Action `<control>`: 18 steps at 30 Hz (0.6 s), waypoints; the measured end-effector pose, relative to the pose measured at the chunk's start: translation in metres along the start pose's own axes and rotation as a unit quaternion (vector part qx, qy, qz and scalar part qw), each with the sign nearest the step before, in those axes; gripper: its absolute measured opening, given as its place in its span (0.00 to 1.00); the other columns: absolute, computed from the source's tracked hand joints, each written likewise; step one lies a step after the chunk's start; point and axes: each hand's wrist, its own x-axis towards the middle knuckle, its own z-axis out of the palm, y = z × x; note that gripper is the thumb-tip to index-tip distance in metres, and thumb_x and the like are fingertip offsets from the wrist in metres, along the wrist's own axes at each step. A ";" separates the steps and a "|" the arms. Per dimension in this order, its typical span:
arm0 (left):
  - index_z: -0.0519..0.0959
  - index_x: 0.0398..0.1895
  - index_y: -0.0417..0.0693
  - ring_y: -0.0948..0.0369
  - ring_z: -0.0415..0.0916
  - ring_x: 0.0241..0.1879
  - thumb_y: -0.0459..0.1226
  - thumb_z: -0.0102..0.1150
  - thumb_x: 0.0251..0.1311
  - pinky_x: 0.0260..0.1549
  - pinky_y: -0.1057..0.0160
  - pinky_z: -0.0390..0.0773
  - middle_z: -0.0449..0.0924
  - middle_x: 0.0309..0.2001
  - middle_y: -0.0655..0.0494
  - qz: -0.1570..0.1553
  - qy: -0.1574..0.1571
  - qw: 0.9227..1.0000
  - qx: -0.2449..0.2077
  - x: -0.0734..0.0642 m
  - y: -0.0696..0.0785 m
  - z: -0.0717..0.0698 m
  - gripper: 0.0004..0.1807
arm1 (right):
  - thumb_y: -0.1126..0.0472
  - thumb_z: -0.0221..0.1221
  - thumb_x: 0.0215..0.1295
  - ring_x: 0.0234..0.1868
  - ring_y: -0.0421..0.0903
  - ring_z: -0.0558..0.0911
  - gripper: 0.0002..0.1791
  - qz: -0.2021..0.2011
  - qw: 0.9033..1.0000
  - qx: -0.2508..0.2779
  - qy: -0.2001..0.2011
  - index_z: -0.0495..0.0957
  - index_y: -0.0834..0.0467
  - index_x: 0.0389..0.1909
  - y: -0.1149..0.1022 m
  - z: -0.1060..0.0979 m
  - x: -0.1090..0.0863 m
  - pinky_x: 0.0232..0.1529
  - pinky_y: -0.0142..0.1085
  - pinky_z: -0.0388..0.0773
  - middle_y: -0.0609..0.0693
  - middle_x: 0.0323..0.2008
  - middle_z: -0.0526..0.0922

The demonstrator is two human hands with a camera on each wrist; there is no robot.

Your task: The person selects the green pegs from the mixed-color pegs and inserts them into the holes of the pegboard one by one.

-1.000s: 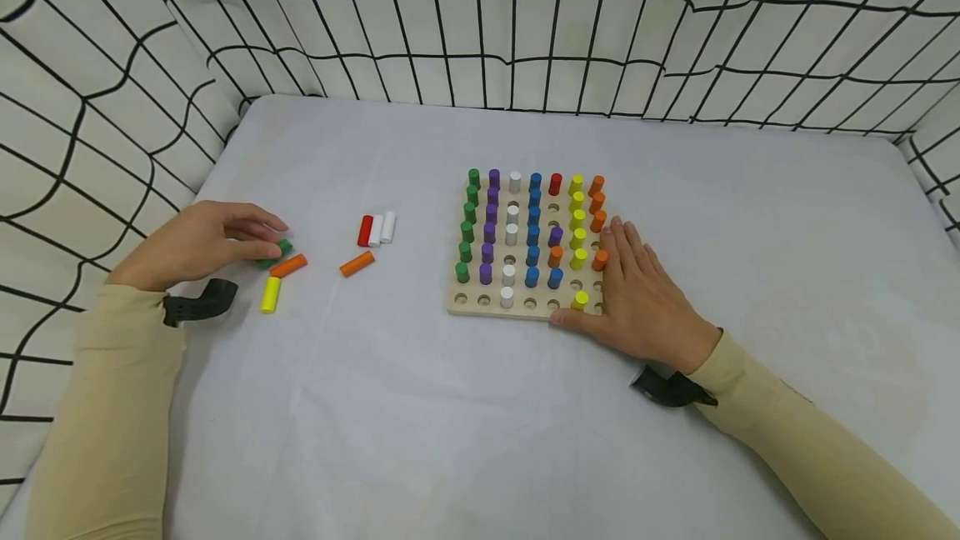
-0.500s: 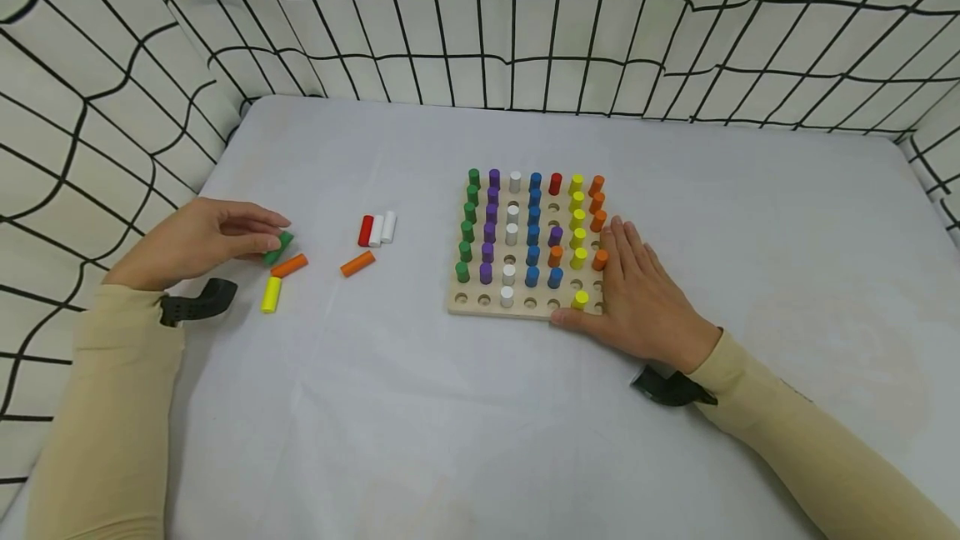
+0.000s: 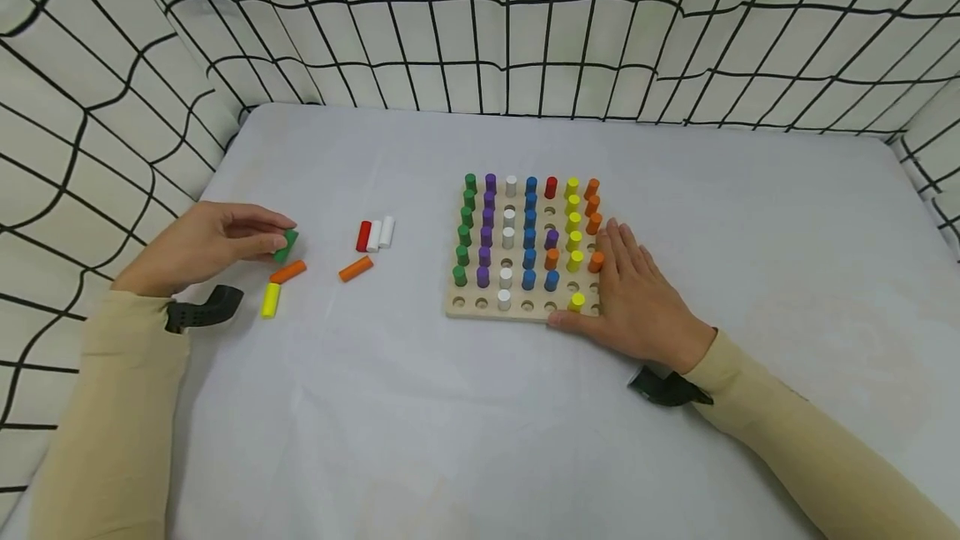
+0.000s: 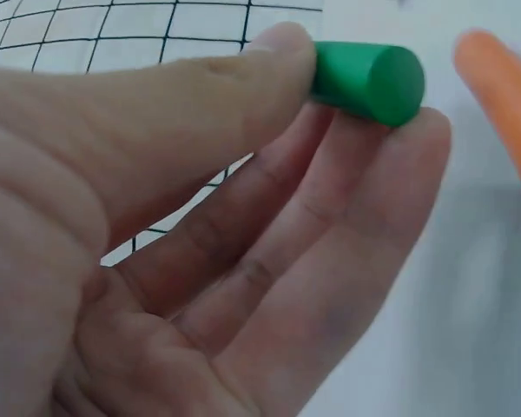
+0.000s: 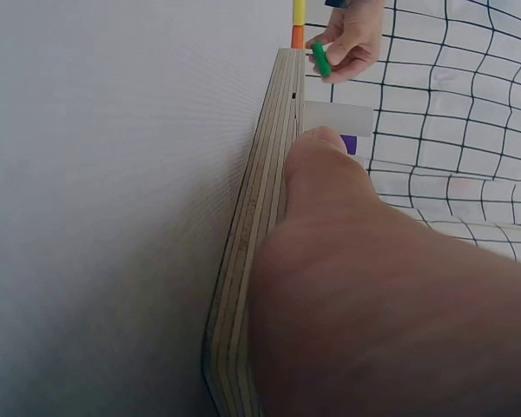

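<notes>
My left hand (image 3: 217,242) pinches a green peg (image 4: 369,82) between thumb and fingertips, at the left of the table. Just below it in the head view lie an orange peg (image 3: 288,272) and a yellow peg (image 3: 270,301). A wooden pegboard (image 3: 467,312) stands right of the middle, with columns of green, purple, white, blue and yellow pegs and some bare holes. My right hand (image 3: 637,294) rests with straight fingers along the board's right side, its thumb at the front edge. In the right wrist view the thumb lies against the board's layered edge (image 5: 256,208).
Between the left hand and the board lie a red peg (image 3: 363,236), two white pegs (image 3: 386,232) and another orange peg (image 3: 356,268). A white cloth covers the table (image 3: 337,423). Black-lined grid walls (image 3: 450,32) rise behind and at the sides.
My left hand has lifted the green peg slightly and turned it more upright, shifting a little to the right. The right hand has stayed on the board.
</notes>
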 end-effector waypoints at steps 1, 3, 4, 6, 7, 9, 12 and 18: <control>0.80 0.64 0.61 0.80 0.79 0.45 0.63 0.60 0.66 0.44 0.79 0.75 0.84 0.54 0.73 0.004 0.003 1.000 -0.007 0.000 0.001 0.000 0.30 | 0.14 0.50 0.56 0.86 0.64 0.34 0.76 0.000 1.000 0.000 -0.001 0.29 0.66 0.82 0.000 0.000 0.000 0.84 0.62 0.41 0.64 0.84 0.29; 0.79 0.64 0.62 0.81 0.79 0.45 0.62 0.61 0.66 0.44 0.81 0.74 0.83 0.50 0.80 0.012 0.010 1.000 -0.019 -0.001 0.004 0.001 0.28 | 0.14 0.50 0.56 0.86 0.63 0.34 0.76 0.001 1.000 0.000 -0.001 0.29 0.66 0.82 0.000 0.000 0.000 0.84 0.62 0.40 0.64 0.84 0.29; 0.79 0.64 0.62 0.80 0.80 0.45 0.62 0.61 0.66 0.44 0.81 0.74 0.83 0.49 0.82 0.015 0.015 0.999 -0.025 -0.001 0.005 0.002 0.28 | 0.14 0.50 0.56 0.86 0.63 0.34 0.76 0.000 1.000 0.000 0.000 0.29 0.66 0.82 0.000 0.000 -0.001 0.84 0.62 0.41 0.64 0.84 0.29; 0.79 0.63 0.64 0.79 0.80 0.46 0.62 0.61 0.66 0.46 0.79 0.74 0.83 0.50 0.82 0.019 0.024 0.999 -0.031 -0.001 0.009 0.004 0.27 | 0.14 0.50 0.56 0.86 0.63 0.35 0.76 -0.001 1.000 -0.002 0.001 0.29 0.66 0.82 0.000 0.001 -0.001 0.84 0.62 0.41 0.64 0.84 0.30; 0.79 0.63 0.64 0.79 0.80 0.47 0.62 0.62 0.66 0.48 0.77 0.74 0.84 0.51 0.80 0.021 0.027 0.999 -0.035 -0.001 0.011 0.006 0.27 | 0.14 0.50 0.57 0.86 0.63 0.35 0.76 -0.001 1.000 -0.002 0.002 0.29 0.66 0.82 0.001 0.001 0.000 0.84 0.62 0.41 0.64 0.84 0.30; 0.80 0.63 0.65 0.79 0.78 0.48 0.62 0.63 0.64 0.50 0.74 0.74 0.84 0.52 0.77 0.022 0.034 0.999 -0.034 -0.001 0.015 0.009 0.27 | 0.14 0.50 0.57 0.86 0.63 0.35 0.76 -0.003 1.000 -0.002 0.002 0.29 0.66 0.82 0.001 0.002 0.000 0.84 0.62 0.41 0.64 0.84 0.30; 0.81 0.61 0.64 0.79 0.76 0.50 0.60 0.65 0.64 0.49 0.74 0.75 0.85 0.52 0.73 0.037 0.037 0.998 -0.039 -0.001 0.022 0.014 0.26 | 0.15 0.51 0.57 0.86 0.64 0.35 0.76 -0.003 1.000 -0.002 0.002 0.29 0.66 0.82 0.001 0.002 0.000 0.84 0.62 0.41 0.64 0.84 0.30; 0.85 0.54 0.62 0.74 0.80 0.50 0.52 0.70 0.64 0.43 0.76 0.81 0.86 0.49 0.73 0.085 0.038 0.993 -0.068 -0.001 0.041 0.022 0.17 | 0.14 0.50 0.56 0.86 0.63 0.35 0.76 0.000 1.000 0.000 0.001 0.29 0.66 0.82 0.000 0.000 0.000 0.84 0.62 0.40 0.64 0.84 0.30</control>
